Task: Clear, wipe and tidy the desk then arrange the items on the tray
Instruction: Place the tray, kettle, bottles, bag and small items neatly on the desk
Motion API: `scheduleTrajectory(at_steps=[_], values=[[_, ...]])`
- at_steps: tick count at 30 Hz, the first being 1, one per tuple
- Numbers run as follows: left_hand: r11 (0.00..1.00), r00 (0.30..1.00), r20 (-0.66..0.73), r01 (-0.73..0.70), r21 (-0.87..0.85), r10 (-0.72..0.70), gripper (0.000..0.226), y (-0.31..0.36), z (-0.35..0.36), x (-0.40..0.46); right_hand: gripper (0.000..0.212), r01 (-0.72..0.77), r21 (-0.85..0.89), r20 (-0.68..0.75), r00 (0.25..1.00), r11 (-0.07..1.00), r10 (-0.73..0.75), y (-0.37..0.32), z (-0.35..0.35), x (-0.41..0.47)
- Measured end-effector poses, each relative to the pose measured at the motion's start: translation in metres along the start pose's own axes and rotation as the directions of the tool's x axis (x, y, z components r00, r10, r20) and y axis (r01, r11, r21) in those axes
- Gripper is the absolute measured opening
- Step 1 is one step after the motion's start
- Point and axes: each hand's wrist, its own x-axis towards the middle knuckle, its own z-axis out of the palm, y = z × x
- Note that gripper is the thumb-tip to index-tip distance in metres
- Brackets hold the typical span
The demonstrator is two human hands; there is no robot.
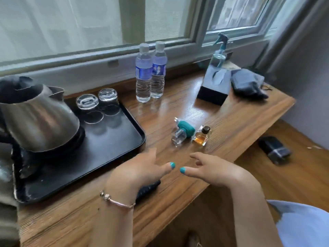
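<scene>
Our hands, left (142,168) and right (213,169), hover slack-fingered and empty, the small bottles (191,134) at twelve o'clock, nearer the right.

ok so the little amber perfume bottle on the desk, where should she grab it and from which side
Best bet: pinch the amber perfume bottle across its flat glass body, coming down from above and its right with the right hand. It leans back with the dark cap away from her, and the teal-capped bottle lies right beside it on the left, so that side is crowded.
</scene>
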Motion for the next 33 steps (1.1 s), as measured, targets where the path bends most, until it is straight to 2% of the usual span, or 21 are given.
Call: scheduleTrajectory(at_steps=[5, 9, 12, 15, 19, 27, 33], values=[[0.986, 0.992, -0.014, -0.121, 0.118, 0.123, 0.074, 0.101, 0.023, 0.03, 0.076, -0.011, 0.125, -0.086, 0.996, 0.992, 0.022, 0.083, -0.047, -0.007], [0.974, 0.977, 0.017, -0.212, 0.077, 0.211, 0.073, 0.186, 0.041, 0.063, 0.077, -0.059, 0.12, -0.145, 0.986, 0.991, 0.076, 0.16, -0.101, -0.007], [0.974, 0.975, -0.004, -0.224, 0.041, 0.224, 0.075, 0.235, 0.047, 0.091, 0.072, -0.076, 0.144, -0.211, 0.972, 0.987, 0.105, 0.209, -0.149, -0.006], [0.974, 0.977, 0.004, -0.212, 0.083, 0.212, 0.076, 0.274, 0.052, 0.119, 0.076, -0.093, 0.157, -0.243, 0.961, 0.983, 0.13, 0.244, -0.192, 0.001], [0.97, 0.974, 0.009, -0.225, 0.095, 0.225, 0.075, 0.314, 0.054, 0.159, 0.078, -0.076, 0.192, -0.239, 0.963, 0.979, 0.121, 0.271, -0.234, 0.023], [0.978, 0.98, 0.031, -0.198, 0.057, 0.197, 0.074, 0.371, 0.026, 0.282, 0.078, -0.091, 0.108, -0.133, 0.986, 0.99, 0.105, 0.31, -0.32, 0.123], [0.979, 0.98, -0.112, -0.174, -0.106, 0.162, 0.08, 0.403, 0.007, 0.387, 0.076, -0.031, 0.095, -0.157, 0.986, 0.995, 0.046, 0.317, -0.396, 0.222]])
